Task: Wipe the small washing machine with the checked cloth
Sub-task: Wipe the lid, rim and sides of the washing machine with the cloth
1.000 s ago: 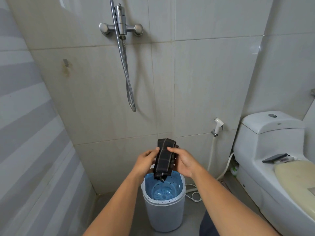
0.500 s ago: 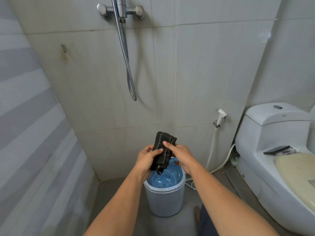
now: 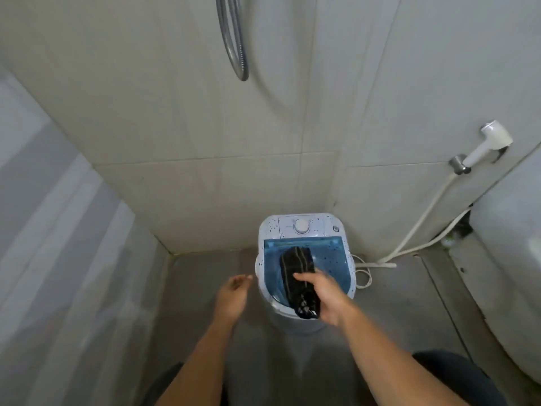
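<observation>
The small white washing machine [image 3: 304, 225] stands on the floor against the tiled back wall, with a round dial on its top panel and a blue translucent lid. The dark checked cloth [image 3: 297, 269], folded into a long pad, lies on that lid. My right hand [image 3: 325, 297] grips the near end of the cloth and presses it on the lid. My left hand [image 3: 232, 294] hovers to the left of the machine, fingers loosely apart, holding nothing.
A white toilet [image 3: 509, 259] fills the right side. A bidet sprayer [image 3: 491, 140] hangs on the wall, its hose [image 3: 421, 221] running down to the floor behind the machine. A metal shower hose [image 3: 234, 39] loops above. A striped wall closes the left.
The view has tilted down and closer. My left hand has let go of the cloth and moved left. My right hand has lowered the cloth onto the machine's lid.
</observation>
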Tool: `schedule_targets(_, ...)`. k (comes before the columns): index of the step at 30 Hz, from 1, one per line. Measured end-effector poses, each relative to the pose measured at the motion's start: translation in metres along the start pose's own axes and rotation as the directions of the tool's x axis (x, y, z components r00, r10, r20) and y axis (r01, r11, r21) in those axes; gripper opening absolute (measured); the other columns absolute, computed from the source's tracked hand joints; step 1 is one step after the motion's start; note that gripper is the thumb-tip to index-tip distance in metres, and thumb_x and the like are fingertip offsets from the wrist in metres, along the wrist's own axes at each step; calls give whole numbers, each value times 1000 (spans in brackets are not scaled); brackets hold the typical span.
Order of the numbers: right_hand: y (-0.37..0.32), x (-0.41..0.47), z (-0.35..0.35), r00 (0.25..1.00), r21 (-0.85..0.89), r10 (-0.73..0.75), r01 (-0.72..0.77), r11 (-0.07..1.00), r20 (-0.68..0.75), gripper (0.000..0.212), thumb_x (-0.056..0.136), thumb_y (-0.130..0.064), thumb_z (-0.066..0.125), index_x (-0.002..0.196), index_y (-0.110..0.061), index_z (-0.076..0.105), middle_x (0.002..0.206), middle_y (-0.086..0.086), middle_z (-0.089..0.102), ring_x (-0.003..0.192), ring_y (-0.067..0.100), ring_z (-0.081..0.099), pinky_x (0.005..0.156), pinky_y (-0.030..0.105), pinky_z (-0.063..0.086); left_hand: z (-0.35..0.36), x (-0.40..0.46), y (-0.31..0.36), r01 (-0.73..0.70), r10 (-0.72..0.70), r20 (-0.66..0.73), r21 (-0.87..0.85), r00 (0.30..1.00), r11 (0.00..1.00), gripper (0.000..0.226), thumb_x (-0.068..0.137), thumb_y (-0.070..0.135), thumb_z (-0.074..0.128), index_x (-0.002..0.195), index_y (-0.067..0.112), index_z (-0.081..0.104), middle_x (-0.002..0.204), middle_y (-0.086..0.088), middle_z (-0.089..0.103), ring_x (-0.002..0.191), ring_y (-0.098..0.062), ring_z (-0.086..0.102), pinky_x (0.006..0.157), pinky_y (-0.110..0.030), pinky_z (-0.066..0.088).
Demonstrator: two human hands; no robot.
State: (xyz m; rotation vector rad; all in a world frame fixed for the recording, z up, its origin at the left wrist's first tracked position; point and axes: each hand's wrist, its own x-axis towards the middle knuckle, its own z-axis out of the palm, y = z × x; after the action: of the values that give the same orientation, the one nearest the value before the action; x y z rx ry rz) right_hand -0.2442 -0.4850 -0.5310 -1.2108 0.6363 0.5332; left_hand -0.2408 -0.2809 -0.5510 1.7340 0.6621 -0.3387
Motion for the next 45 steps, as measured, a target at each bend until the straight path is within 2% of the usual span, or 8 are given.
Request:
schedule_targets(5,-76,89,27,917,-533,-395,304,789,-61,9,91,-24,72,99,-20,71,89,4,74,86,26,72,73,33,58,7,84,-24,75,-76,35,41,996,996,41,93,35,66,128,13,66,126,-9,67,119,-27,61,108,-46,45)
schedule_targets(9,-123,160,46,740,-896,-669,338,288,64,37,94,-59,57,114,-31,69,92,3,63,81,25,66,68,34,53,17,119,-42,67,-66,127,-5,990,998,43,94,39,63,132,18,62,129,-2,65,121,-23,60,108,-49,45)
schedule_targets(13,-104,199,60,758,-947,-591,108,-303,275,46,102,-54,45,137,-26,54,122,10,45,105,30,54,65,38,45,30,129,-50,99,-68,248,-115,966,989,26,99,31,56,119,20,71,113,-3,76,108,-20,70,99,-44,53)
schedule_targets(15,-88,205,62,748,-900,-570,82,-427,339,49,102,-53,45,140,-22,52,131,11,42,112,31,49,66,40,47,35,128,-51,89,-54,275,-116,960,989,22,101,24,54,108,20,74,103,-3,79,99,-20,74,94,-41,56)
schedule_targets(28,-46,167,37,632,-744,-487,225,-629,602,60,96,-63,46,142,-25,52,124,13,51,100,32,52,77,49,52,37,135,-60,62,-9,301,-168,953,984,23,101,22,54,106,26,75,100,-2,79,101,-22,73,96,-43,56)
schedule_targets(35,-45,167,44,712,-782,-460,201,-590,530,55,96,-31,61,148,-31,42,132,16,44,100,35,55,75,50,56,35,136,-65,51,-13,297,-121,955,991,21,98,35,57,108,35,75,99,8,79,103,-17,72,99,-45,54)
schedule_targets(40,-96,184,52,695,-934,-626,224,-277,352,40,102,-33,53,141,-24,52,123,13,45,94,33,59,78,48,59,37,138,-67,54,-20,288,-112,958,992,20,98,36,58,107,35,75,97,8,79,102,-17,72,99,-46,54)
schedule_targets(45,-75,188,54,713,-921,-604,159,-355,356,40,101,-25,55,141,-17,52,127,17,44,98,34,57,70,45,56,36,140,-66,52,-20,305,-97,952,994,19,99,36,57,101,37,76,97,8,79,102,-17,72,99,-45,54)
